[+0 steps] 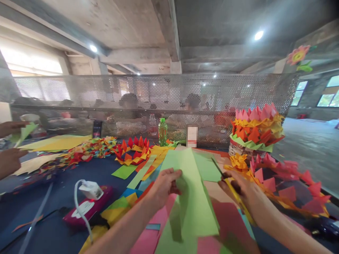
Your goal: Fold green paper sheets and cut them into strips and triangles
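Note:
My left hand pinches the left edge of a light green paper sheet, which is lifted and folded over the table. A narrow strip hangs from the sheet below my fingers. My right hand is closed round yellow-handled scissors, whose blades point up and left beside the sheet's right edge. Pink, red and blue paper sheets lie under the green one.
Folded paper flowers and scraps lie across the blue table. A basket with a large paper flower stands at right, a green bottle behind. A white charger on a purple device lies at left. Another person's hands work at far left.

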